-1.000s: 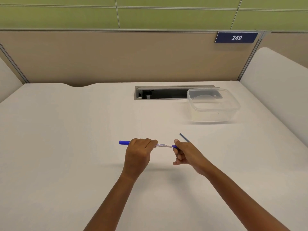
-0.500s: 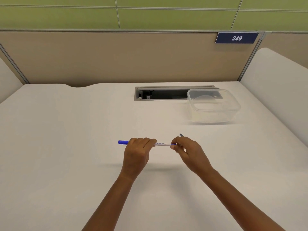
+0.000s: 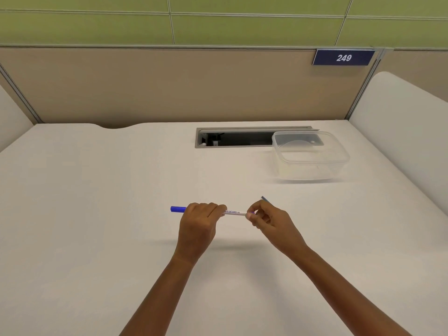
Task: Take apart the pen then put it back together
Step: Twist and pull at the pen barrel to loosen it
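Observation:
A slim white pen [image 3: 234, 212] with blue print and a blue cap [image 3: 178, 209] at its left end is held level above the white desk [image 3: 97, 214]. My left hand [image 3: 200, 223] is wrapped around the pen's left half, next to the cap. My right hand [image 3: 271, 220] pinches the pen's right end, where a bit of blue shows between the fingertips. A thin dark blue piece [image 3: 265, 199] sticks up behind my right hand; I cannot tell whether the hand holds it.
A clear plastic container [image 3: 310, 156] stands at the back right of the desk. Beside it is an open grey cable slot [image 3: 232, 138]. Beige partition walls close off the back and sides, with a blue sign reading 249 [image 3: 343, 57].
My right hand has turned over the pen's right end and closed in on it, hiding most of the thin dark piece. The left hand and pen have stayed almost still.

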Tool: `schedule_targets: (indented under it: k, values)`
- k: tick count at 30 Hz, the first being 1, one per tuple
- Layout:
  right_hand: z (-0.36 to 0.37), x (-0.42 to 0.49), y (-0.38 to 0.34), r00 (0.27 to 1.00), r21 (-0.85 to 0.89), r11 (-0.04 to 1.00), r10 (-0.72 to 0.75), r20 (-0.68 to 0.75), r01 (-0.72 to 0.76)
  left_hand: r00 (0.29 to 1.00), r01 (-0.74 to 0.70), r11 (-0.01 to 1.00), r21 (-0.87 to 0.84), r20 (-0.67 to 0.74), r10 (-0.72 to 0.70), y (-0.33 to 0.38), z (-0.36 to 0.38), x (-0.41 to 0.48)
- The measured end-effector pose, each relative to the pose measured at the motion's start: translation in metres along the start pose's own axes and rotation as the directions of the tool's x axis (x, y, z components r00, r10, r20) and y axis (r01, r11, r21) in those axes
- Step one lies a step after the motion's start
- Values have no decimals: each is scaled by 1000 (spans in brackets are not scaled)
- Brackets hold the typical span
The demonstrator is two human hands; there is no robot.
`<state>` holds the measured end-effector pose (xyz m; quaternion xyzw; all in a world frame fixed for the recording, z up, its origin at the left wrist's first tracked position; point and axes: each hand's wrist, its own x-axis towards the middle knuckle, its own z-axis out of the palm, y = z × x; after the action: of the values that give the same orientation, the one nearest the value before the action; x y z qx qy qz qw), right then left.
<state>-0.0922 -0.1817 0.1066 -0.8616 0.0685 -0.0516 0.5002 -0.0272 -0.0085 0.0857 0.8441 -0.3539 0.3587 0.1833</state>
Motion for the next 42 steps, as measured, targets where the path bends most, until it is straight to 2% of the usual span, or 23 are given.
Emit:
schedule_targets:
  k: [4,8,12,15,17,19,23,27,31,34,37,40,42]
  values:
    - [-1,0,-1,992,-136,984,-123,-37,116,1000,5,1000,15,5,-5,0,0,-1]
    - [-1,1,0,994,-171,981,-100,-36,92,1000,11,1000,5,13,-11,2,0,-1]
    - [2,3,-2,996,12,997,76,-43,-76,1000,2,1000,-4,0,-2,3,1,1]
    - [1,8,-6,964,273,925,253,79,-265,1000,-8,1000,4,15,8,3,2,1]
    - [0,8,-7,939,338,877,310,147,-342,1000,-10,1000,3,27,10,3,3,0]
    - [2,7,-4,953,264,916,283,106,-301,1000,-1,1000,11,27,1,1,3,-1]
    - [2,1,2,995,110,989,96,4,-96,1000,4,1000,12,18,-4,-2,3,-3]
    - [2,-1,4,994,-143,985,-98,-40,91,1000,-2,1000,9,19,2,-1,4,-3]
    - [1,-1,3,987,-227,966,-141,-76,120,1000,1,1000,2,20,-1,0,4,-3]
    - [2,-2,3,991,-262,959,-127,-50,110,1000,3,1000,4,12,-3,0,5,-3]
    - [2,0,3,998,-62,997,33,-44,-36,1000,-5,1000,0,-2,5,1,5,-3]
    - [3,5,1,981,193,962,189,39,-193,1000,-14,1000,14,-2,14,1,6,-3]
    - [4,5,3,978,214,954,205,36,-208,1000,-8,1000,10,1,8,1,6,-4]
